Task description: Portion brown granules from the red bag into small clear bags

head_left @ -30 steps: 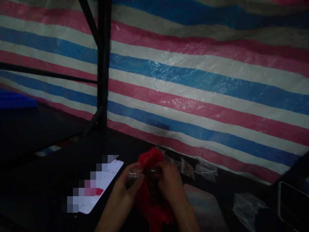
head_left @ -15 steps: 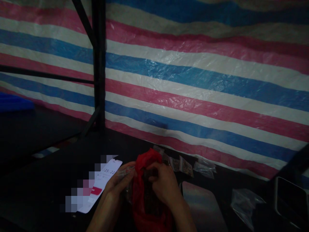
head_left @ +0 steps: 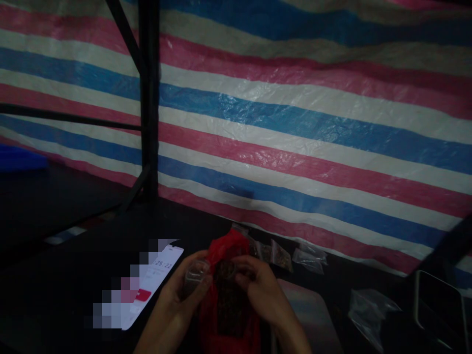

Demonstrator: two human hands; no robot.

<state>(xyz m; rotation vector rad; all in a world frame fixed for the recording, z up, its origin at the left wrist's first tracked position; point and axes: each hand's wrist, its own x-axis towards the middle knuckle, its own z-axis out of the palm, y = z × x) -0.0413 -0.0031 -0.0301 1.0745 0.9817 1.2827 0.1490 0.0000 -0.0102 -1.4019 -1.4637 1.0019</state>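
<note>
A red plastic bag point(head_left: 228, 319) full of dark dried bits stands open on the dark table point(head_left: 73, 275), between my two hands. My left hand point(head_left: 180, 300) holds a small clear plastic pouch point(head_left: 193, 276) at the bag's left edge. My right hand point(head_left: 261, 290) is closed on a pinch of the dark bits point(head_left: 225, 269) just above the bag's mouth, close to the pouch's opening. The scene is dim and fine detail is hard to make out.
A lit phone point(head_left: 147, 290) lies left of my hands. Several small filled pouches point(head_left: 280, 254) lie behind the bag by the striped tarp point(head_left: 295, 123). A flat board point(head_left: 313, 319), crumpled clear plastic point(head_left: 368, 314) and a dark tray point(head_left: 438, 309) sit to the right. A black frame post point(head_left: 149, 98) stands at back left.
My left hand lifted the clear pouch back up beside the bag. My right hand came out of the bag's mouth with dark bits, and the view shifted slightly.
</note>
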